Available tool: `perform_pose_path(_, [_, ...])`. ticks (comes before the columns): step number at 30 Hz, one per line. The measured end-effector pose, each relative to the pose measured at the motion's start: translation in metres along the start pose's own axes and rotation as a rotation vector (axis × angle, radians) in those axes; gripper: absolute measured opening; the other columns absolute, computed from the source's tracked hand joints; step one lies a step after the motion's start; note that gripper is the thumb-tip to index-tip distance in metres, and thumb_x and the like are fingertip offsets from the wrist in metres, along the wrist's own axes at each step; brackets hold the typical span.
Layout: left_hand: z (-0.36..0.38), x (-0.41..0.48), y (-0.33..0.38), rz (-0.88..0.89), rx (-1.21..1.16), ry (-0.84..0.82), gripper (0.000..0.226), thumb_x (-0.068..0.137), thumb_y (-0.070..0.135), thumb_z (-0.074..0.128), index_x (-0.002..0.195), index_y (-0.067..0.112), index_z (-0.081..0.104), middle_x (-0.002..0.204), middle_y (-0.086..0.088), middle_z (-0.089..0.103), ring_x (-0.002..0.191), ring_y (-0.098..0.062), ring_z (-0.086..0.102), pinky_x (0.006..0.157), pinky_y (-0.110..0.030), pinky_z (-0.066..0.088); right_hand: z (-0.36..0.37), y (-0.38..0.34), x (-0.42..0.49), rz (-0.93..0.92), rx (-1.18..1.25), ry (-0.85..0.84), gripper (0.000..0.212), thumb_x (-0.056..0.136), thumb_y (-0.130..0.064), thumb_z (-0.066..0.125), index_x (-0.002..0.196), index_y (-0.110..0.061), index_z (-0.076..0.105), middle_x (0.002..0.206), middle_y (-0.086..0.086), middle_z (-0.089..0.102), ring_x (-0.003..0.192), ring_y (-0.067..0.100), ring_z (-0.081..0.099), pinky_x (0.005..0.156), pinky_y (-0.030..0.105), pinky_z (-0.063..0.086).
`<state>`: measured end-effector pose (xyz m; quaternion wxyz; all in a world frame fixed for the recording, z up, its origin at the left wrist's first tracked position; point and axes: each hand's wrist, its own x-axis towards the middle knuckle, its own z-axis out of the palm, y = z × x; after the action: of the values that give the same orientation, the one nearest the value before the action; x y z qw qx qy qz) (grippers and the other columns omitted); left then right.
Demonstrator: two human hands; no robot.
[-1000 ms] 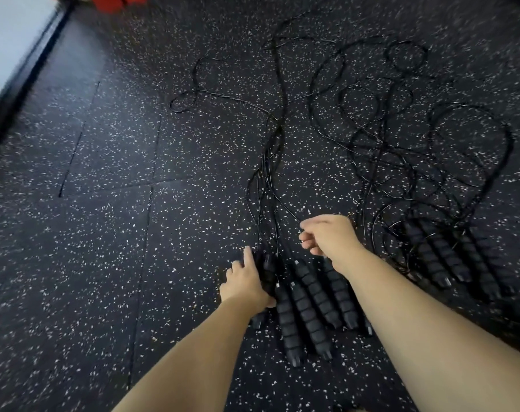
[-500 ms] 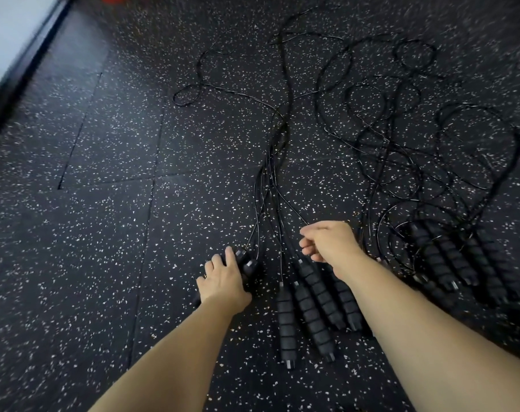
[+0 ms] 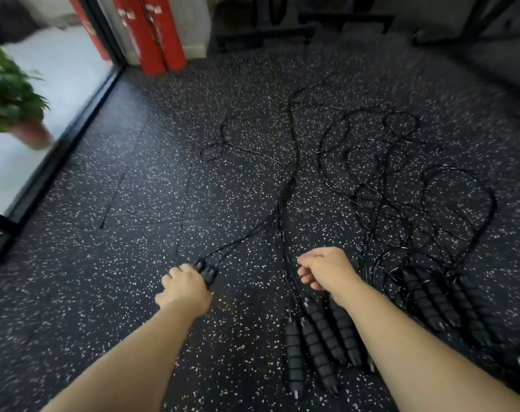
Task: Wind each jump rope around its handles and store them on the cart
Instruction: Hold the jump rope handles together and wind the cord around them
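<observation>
Left hand (image 3: 185, 288) clamped on two handles (image 3: 206, 272); right hand (image 3: 324, 270) loosely curled, apparently empty. Step: separating one rope (image 3: 247, 237). Next: wind it around them.

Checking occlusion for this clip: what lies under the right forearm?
Under the right forearm, foam jump-rope handles lie on the speckled floor; one handle's upper end is covered, and more could be hidden.

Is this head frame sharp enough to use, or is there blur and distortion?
Head view: motion blur smears the plant and the frame edges; the left hand and its pair of handles stay fairly crisp; wide-angle bending curves the floor.
</observation>
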<state>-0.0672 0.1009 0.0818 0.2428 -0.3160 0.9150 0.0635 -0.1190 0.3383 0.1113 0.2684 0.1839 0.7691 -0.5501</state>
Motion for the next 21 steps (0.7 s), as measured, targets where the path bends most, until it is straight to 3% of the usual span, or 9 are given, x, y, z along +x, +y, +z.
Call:
perform_pose_path(5, [-0.077,-0.037,-0.027,-0.031,-0.082,0.113,0.064,0.093,0.034,0.06,0.14,0.003,0.031,0.137,-0.016,0.041,0.13,-0.034,0.039,0.106,-0.052,0.041,0.006,-0.04,-0.059,-0.088,-0.03,-0.047,0.015,0.092,-0.009,0.054,0.093,-0.006,0.069,0.073,0.005,0.066,0.06,0.013,0.056,0.051,0.021,0.044])
perform_pose_path(13, [-0.181,-0.119,-0.037,0.09,-0.166,0.278,0.065,0.09,0.029,0.064,0.138,0.001,0.03,0.139,-0.019,0.038,0.132,-0.036,0.036,0.108,-0.051,0.038,0.008,-0.078,-0.149,-0.163,-0.06,-0.113,0.016,0.091,-0.007,0.052,0.091,-0.004,0.068,0.07,0.006,0.065,0.057,0.015,0.054,0.049,0.023,0.041])
perform_pose_path(21, [-0.242,-0.195,-0.038,0.306,0.067,0.399,0.058,0.085,0.029,0.065,0.132,0.01,0.037,0.132,-0.012,0.045,0.125,-0.032,0.042,0.101,-0.052,0.041,-0.01,-0.122,-0.216,-0.31,-0.052,-0.058,0.015,0.093,-0.007,0.052,0.092,-0.004,0.066,0.072,0.007,0.065,0.057,0.014,0.053,0.048,0.023,0.039])
